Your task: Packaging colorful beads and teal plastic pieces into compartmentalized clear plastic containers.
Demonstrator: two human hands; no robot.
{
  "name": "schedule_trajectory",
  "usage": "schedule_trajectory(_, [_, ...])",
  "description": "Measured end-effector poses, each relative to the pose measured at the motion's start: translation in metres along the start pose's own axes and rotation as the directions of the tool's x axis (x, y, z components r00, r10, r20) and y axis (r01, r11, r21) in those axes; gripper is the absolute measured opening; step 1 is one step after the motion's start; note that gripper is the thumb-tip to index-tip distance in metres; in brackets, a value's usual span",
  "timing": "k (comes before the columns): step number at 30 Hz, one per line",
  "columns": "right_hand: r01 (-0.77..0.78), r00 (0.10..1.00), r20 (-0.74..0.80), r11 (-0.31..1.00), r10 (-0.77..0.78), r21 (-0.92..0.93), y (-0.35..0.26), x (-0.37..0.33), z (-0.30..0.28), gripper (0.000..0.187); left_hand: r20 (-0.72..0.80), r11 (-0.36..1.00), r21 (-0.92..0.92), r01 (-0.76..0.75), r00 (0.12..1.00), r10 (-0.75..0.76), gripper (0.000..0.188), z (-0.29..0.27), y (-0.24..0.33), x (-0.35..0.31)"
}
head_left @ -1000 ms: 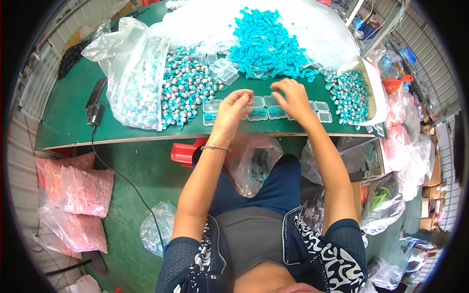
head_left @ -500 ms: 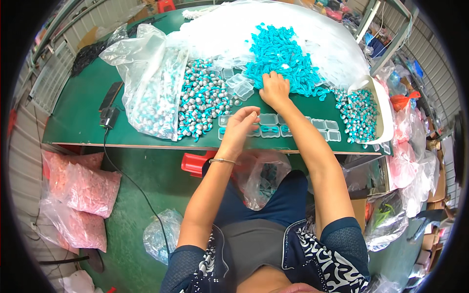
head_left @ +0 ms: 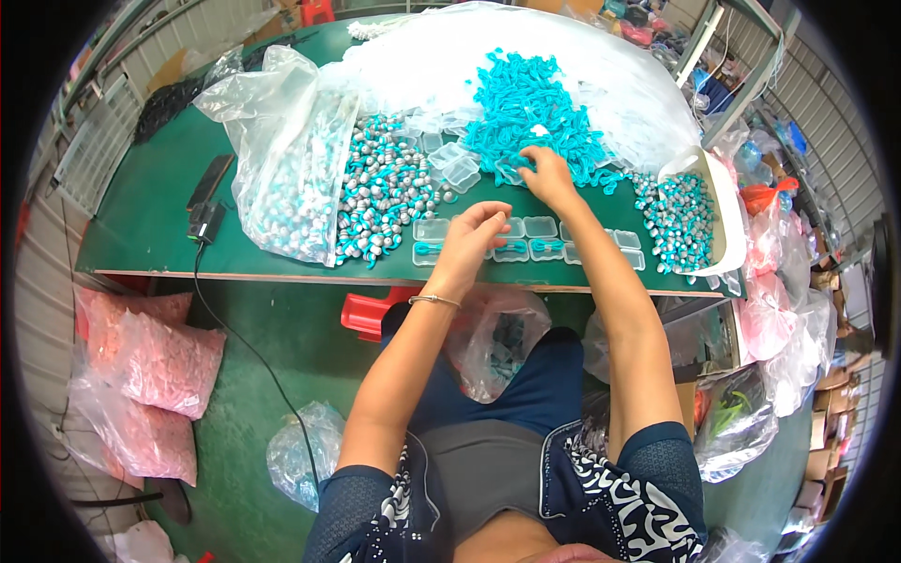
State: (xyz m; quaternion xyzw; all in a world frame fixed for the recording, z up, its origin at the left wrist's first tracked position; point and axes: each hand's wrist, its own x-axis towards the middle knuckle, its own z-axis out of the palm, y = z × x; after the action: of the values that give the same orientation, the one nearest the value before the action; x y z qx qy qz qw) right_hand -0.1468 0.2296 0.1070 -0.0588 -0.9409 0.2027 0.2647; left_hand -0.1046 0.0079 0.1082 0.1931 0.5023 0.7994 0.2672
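My left hand (head_left: pixel 469 246) hovers over a row of small clear plastic boxes (head_left: pixel 432 228) near the table's front edge. Its thumb and fingers are bent together; anything between them is too small to make out. Lids stand open along the row, and several near halves hold turquoise pieces (head_left: pixel 511 247). My right hand (head_left: pixel 549 178) is at the near edge of a heap of short, soft turquoise pieces (head_left: pixel 535 103), fingers curled in. Whatever its fingertips hold is hidden. Loose clear boxes (head_left: pixel 458 167) lie left of the heap.
Grey-and-turquoise ball-shaped pieces (head_left: pixel 380 188) are spread beside a clear plastic bag (head_left: pixel 282 159). More fill a white tub (head_left: pixel 727 206) tipped on its side at right. A black cable (head_left: pixel 253 347) hangs off the table. Pink-filled bags (head_left: pixel 169 357) and a red stool (head_left: pixel 366 314) stand below.
My right hand has shifted right and a little nearer along the heap's edge, fingers more curled. My left hand has moved slightly right over the boxes. The whole view has slid slightly.
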Motion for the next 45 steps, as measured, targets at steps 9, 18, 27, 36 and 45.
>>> schedule_trajectory(9, [0.034,0.999,0.042,0.991,-0.029,-0.127,-0.003,0.001,0.006,0.026,0.008,0.999,0.033,0.014,1.000,-0.014,0.026,0.004,0.002,-0.005])
schedule_trajectory(18, [-0.193,0.970,0.230,0.803,0.072,0.563,-0.036,-0.046,-0.053,0.033,0.010,0.927,-0.370,0.066,0.998,-0.067,0.053,0.023,-0.006,0.011])
schedule_trajectory(27, [-0.077,0.982,0.189,0.919,0.003,0.387,-0.037,-0.105,-0.092,0.026,0.084,0.900,-0.420,0.118,0.992,-0.091,0.028,0.051,-0.035,0.016])
schedule_trajectory(36, [-0.032,0.997,0.072,0.960,0.012,0.278,0.018,-0.127,-0.111,0.025,-0.004,0.910,-0.401,0.108,0.993,-0.120,0.024,0.058,-0.028,0.012])
schedule_trajectory(45, [0.199,0.969,0.150,0.980,-0.197,0.002,0.012,-0.132,-0.103,0.016,0.032,0.932,-0.342,0.123,0.992,-0.119,0.025,0.060,-0.031,0.008])
